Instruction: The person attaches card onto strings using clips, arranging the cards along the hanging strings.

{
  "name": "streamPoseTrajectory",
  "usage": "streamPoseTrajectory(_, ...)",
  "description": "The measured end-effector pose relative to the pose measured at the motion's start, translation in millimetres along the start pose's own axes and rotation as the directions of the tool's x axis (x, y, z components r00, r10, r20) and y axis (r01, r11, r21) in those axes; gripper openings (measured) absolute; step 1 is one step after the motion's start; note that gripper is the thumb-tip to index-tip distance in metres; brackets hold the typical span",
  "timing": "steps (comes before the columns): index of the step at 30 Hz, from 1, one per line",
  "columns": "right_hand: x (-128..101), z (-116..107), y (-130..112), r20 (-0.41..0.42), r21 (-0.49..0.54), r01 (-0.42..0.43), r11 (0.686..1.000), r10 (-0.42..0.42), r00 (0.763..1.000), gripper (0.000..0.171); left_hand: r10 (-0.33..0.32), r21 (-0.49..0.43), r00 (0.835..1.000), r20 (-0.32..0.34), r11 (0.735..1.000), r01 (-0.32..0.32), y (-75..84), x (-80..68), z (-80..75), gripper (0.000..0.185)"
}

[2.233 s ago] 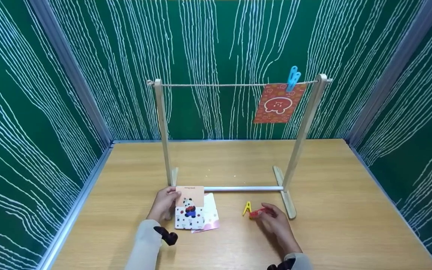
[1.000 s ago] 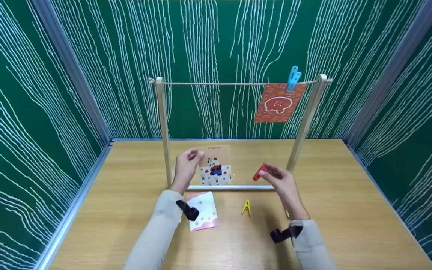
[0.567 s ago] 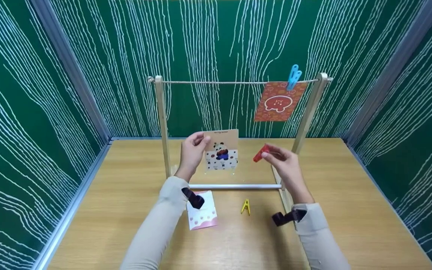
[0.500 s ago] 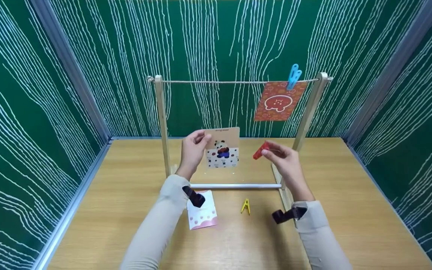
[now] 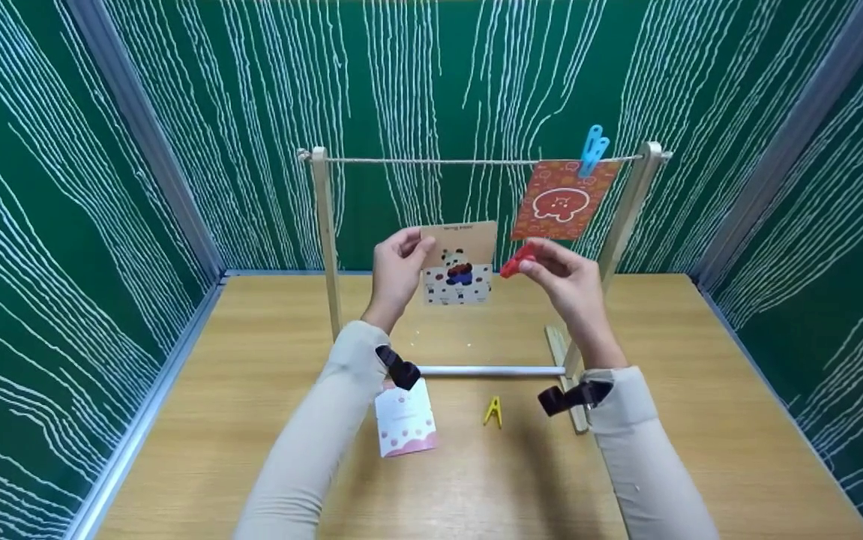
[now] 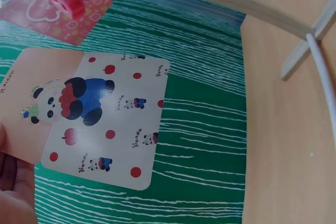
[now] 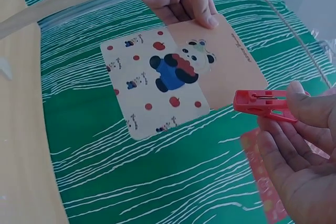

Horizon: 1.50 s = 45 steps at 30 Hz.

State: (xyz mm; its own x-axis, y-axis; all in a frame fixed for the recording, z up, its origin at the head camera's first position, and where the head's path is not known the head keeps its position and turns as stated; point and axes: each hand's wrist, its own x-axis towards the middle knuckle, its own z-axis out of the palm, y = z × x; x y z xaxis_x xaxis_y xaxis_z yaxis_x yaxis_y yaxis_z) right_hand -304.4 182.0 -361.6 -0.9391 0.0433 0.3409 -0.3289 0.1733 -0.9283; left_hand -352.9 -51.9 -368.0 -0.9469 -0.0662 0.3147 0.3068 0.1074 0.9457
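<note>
From the head camera, the left hand (image 5: 395, 268) pinches a panda card (image 5: 459, 262) by its upper left corner, raised under the string (image 5: 438, 160) of a wooden rack (image 5: 324, 232). The right hand (image 5: 570, 283) pinches a red peg (image 5: 515, 260) just beside the card. An orange card (image 5: 562, 201) hangs under a blue peg (image 5: 591, 148). A yellow peg (image 5: 493, 411) and pink card (image 5: 404, 426) lie near the surface's front edge.

The left wrist camera shows the panda card (image 6: 94, 119) printed repeatedly with "Panda".

The right wrist camera shows the red peg (image 7: 262, 104) between fingertips (image 7: 302, 100), its grip nearly closed and empty.
</note>
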Motion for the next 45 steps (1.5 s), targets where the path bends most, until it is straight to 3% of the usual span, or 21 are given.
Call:
streamPoseTrajectory(7, 12.7, 2.4, -20.8, -0.067, 0.052, 0.082, 0.995, -0.078, 0.995, 0.042, 0.083, -0.001, 0.996, 0.014, 0.997, -0.083, 17.9, 7.1, 6.7, 0.026)
streamPoseTrajectory(16, 22.0, -0.8, -43.5, -0.100, 0.022, 0.123, 0.992, -0.120, 0.988, 0.042, 0.099, -0.014, 0.995, 0.018, 0.995, -0.098, 35.7, 14.3, 10.9, 0.028)
streamPoseTrajectory(23, 28.6, -4.6, -55.0, -0.113, 0.056, 0.156, 0.986, -0.149, 0.982, 0.038, 0.114, -0.020, 0.993, 0.011, 0.993, -0.113, 45.7, 18.4, 16.5, 0.027)
streamPoseTrajectory(39, 43.1, -1.7, -75.9, -0.130, 0.122, 0.191, 0.974, -0.175, 0.976, 0.034, 0.076, -0.064, 0.996, -0.038, 0.995, -0.078, 60.5, 30.0, 23.2, 0.029)
streamPoseTrajectory(45, 46.2, 1.4, -84.1, -0.160, 0.064, 0.202, 0.977, -0.190, 0.969, 0.031, 0.075, -0.063, 0.996, -0.037, 0.995, -0.078, 62.0, 29.6, 24.6, 0.031)
